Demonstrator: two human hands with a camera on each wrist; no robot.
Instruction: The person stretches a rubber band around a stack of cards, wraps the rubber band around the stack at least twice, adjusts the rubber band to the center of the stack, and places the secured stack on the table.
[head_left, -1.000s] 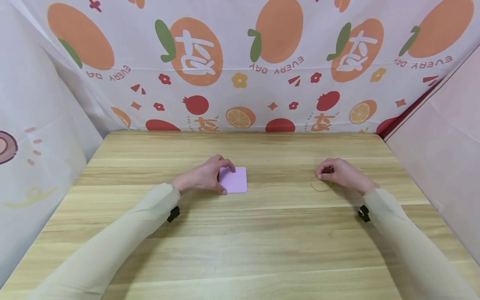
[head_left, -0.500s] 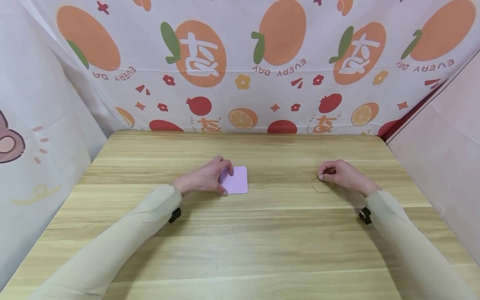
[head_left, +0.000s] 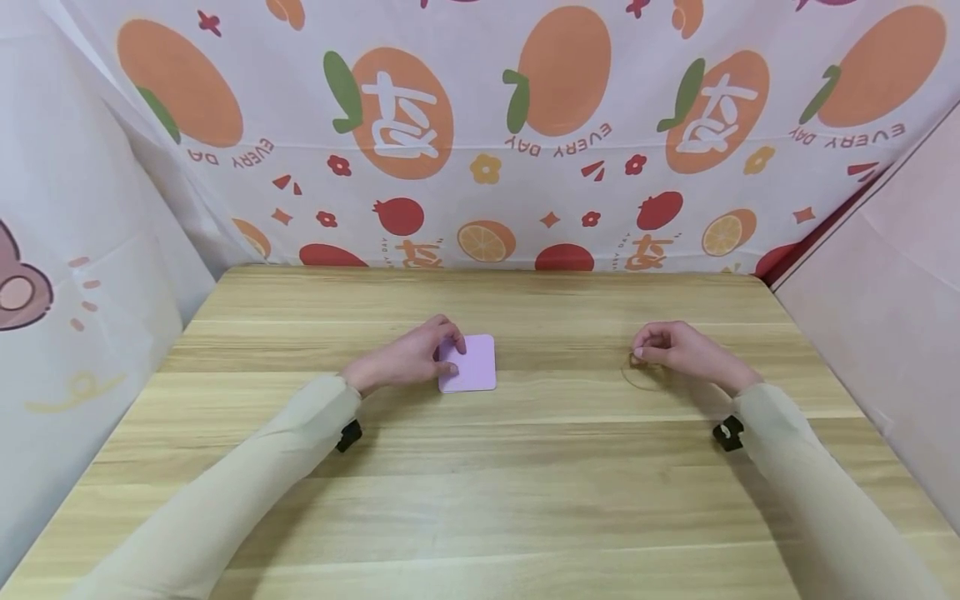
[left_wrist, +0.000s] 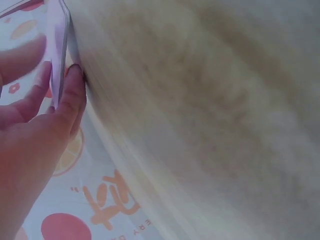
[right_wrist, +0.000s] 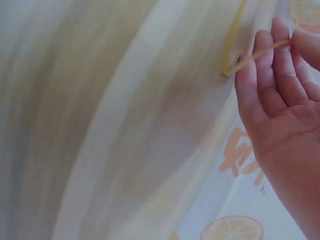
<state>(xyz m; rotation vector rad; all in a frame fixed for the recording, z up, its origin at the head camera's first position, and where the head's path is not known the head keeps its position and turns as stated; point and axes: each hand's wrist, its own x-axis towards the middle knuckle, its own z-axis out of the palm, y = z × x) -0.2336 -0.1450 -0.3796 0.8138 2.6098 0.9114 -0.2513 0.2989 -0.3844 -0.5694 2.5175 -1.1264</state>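
Note:
A square lilac stack of thin cards [head_left: 476, 364] with rounded corners lies left of the table's middle. My left hand [head_left: 405, 354] grips its left side, with thumb and index finger over the top face. In the left wrist view, fingers [left_wrist: 75, 95] reach behind the layered edge of the cards [left_wrist: 59, 45]. Farther right, my right hand [head_left: 686, 350] pinches a thin yellow-brown rubber band [head_left: 637, 385], whose loop hangs down to the tabletop. The right wrist view shows the rubber band [right_wrist: 262, 51] running between the thumb and a fingertip.
A wood-grain table [head_left: 480, 500] spreads under both hands. Behind it hangs a white fruit-print cloth [head_left: 480, 183]. Pale cloth walls stand at the left [head_left: 90, 208] and right [head_left: 885, 275]. A black wrist device [head_left: 727, 433] sits under the right cuff.
My left thumb has shifted from the near edge of the cards onto their top face. The right hand stays nearly in place, its fingers slightly shifted on the rubber band.

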